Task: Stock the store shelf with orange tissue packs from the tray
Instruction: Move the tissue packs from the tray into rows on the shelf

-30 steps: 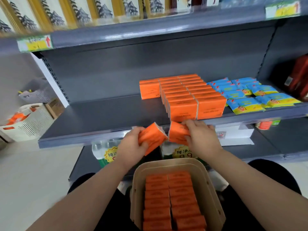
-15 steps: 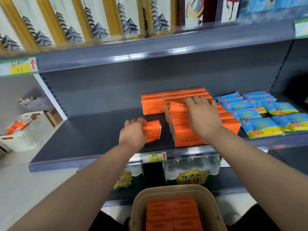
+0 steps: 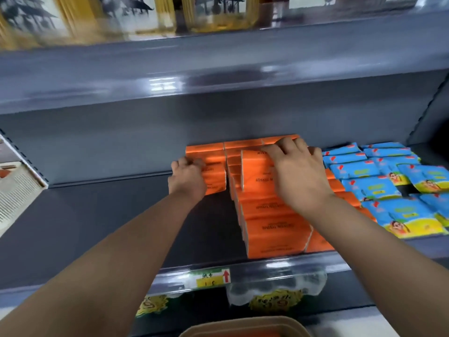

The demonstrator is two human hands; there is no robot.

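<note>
Rows of orange tissue packs (image 3: 272, 224) stand on the grey shelf (image 3: 102, 227), running from its front edge to the back wall. My left hand (image 3: 187, 181) grips one orange pack (image 3: 215, 176) at the back left of the rows, in front of another pack there. My right hand (image 3: 296, 173) holds a second orange pack (image 3: 255, 169) on top of the middle row, fingers curled over its far edge. The tan tray (image 3: 245, 328) shows only its rim at the bottom edge, with orange packs inside.
Blue and yellow packs (image 3: 388, 186) fill the shelf right of the orange rows. The shelf's left half is bare. A price tag (image 3: 212, 278) sits on the front rail, bottled water (image 3: 274, 288) below it. A white basket (image 3: 14, 190) is at far left.
Both hands have carried their packs up from over the tray and farther back on the shelf. The left pack now sits against the back-left packs; the right one lies on the middle row.
</note>
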